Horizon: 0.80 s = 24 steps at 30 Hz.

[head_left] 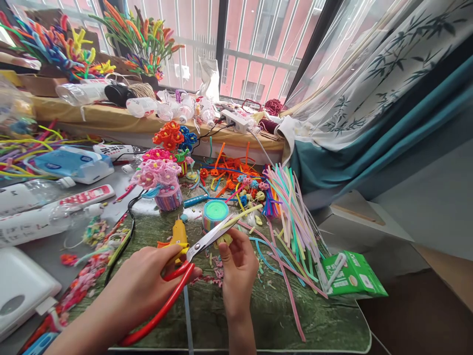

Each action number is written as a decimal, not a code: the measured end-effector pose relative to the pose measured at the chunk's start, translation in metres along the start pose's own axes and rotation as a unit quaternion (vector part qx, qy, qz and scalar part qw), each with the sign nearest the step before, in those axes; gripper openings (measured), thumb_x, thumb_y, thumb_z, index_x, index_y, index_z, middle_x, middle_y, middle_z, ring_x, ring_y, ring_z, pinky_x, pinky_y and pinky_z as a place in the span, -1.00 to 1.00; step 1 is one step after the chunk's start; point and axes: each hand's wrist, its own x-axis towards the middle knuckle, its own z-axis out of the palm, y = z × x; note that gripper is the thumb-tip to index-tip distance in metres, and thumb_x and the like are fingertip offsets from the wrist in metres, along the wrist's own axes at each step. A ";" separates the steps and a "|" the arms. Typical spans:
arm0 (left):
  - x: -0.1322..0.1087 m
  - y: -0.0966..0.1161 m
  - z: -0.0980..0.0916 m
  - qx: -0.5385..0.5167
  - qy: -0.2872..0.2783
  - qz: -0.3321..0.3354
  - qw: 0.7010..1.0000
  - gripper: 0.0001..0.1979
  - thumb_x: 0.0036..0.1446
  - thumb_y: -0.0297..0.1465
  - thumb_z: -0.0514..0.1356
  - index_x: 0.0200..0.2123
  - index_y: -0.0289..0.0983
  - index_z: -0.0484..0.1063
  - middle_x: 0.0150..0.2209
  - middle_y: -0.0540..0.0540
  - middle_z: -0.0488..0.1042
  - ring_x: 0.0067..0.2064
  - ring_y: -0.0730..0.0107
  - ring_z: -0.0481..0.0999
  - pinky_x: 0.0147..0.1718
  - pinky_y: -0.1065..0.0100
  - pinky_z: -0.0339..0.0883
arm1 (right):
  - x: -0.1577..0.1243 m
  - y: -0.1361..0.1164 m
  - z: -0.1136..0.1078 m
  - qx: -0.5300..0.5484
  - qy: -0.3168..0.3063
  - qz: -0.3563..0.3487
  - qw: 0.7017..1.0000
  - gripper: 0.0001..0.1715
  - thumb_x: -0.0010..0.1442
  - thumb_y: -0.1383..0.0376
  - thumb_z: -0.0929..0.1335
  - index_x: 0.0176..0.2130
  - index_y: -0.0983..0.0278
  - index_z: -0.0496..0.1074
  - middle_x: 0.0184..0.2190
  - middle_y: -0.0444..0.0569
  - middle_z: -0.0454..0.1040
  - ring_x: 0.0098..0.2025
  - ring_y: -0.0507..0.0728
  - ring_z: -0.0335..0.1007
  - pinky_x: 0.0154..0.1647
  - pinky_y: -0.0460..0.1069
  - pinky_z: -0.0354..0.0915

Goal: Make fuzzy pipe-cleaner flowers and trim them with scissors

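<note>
Red-handled scissors (192,259) snipping a fuzzy yellow pipe cleaner (236,217)
Left hand (148,283) closed round the scissors; right hand (238,261) pinches one stem.

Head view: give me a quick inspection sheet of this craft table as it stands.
Surface: green patterned mat on a grey table, strewn with small cuttings.
Job's things: red-handled scissors in the left hand, blades open; a yellow pipe cleaner pinched by the right hand, passing between the blades.
Clutter: yellow glue gun, tape roll, pipe-cleaner flower pot, bundle of pastel pipe cleaners, green box, plastic bottles.
Grippers: left hand closed around the scissor handles; right hand pinching the pipe cleaner.
Cables: black cable running across the mat; power strip on the sill.
Surroundings: window, sheer curtain, teal curtain.
</note>
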 end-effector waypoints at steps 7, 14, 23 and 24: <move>-0.004 -0.001 0.000 -0.016 0.002 0.004 1.000 -0.52 0.21 0.13 0.03 -0.49 -0.11 0.34 -0.47 -0.07 0.49 -0.36 0.13 0.45 -0.35 0.25 0.13 | 0.000 -0.001 0.001 0.010 0.004 0.002 1.000 -0.59 0.16 0.01 0.64 -0.18 0.26 0.68 -0.38 -0.05 0.67 -0.35 0.13 0.59 -0.35 -0.05 0.47; -0.002 0.005 0.001 -0.011 0.045 0.015 0.999 -0.60 0.16 0.05 0.10 -0.55 -0.07 0.20 -0.55 -0.04 0.45 -0.48 0.16 0.40 -0.39 0.22 0.08 | -0.001 -0.001 0.001 0.023 0.003 -0.006 1.000 -0.60 0.17 0.02 0.64 -0.17 0.24 0.67 -0.39 -0.09 0.65 -0.37 0.10 0.56 -0.36 -0.06 0.45; -0.006 0.001 0.006 -0.001 0.078 0.013 0.997 -0.69 0.12 -0.04 0.17 -0.54 -0.05 0.31 -0.55 -0.07 0.55 -0.49 0.07 0.51 -0.43 0.21 0.11 | -0.002 0.001 0.004 0.019 0.017 0.001 1.000 -0.60 0.17 -0.01 0.63 -0.20 0.23 0.66 -0.40 -0.09 0.65 -0.36 0.12 0.57 -0.36 -0.06 0.44; -0.006 0.000 0.007 0.001 0.083 0.014 0.996 -0.69 0.12 -0.04 0.17 -0.55 -0.06 0.31 -0.56 -0.07 0.55 -0.50 0.08 0.51 -0.44 0.22 0.11 | -0.002 0.001 0.004 0.020 0.017 0.001 1.000 -0.60 0.17 -0.01 0.63 -0.20 0.23 0.66 -0.41 -0.09 0.65 -0.37 0.12 0.56 -0.36 -0.05 0.44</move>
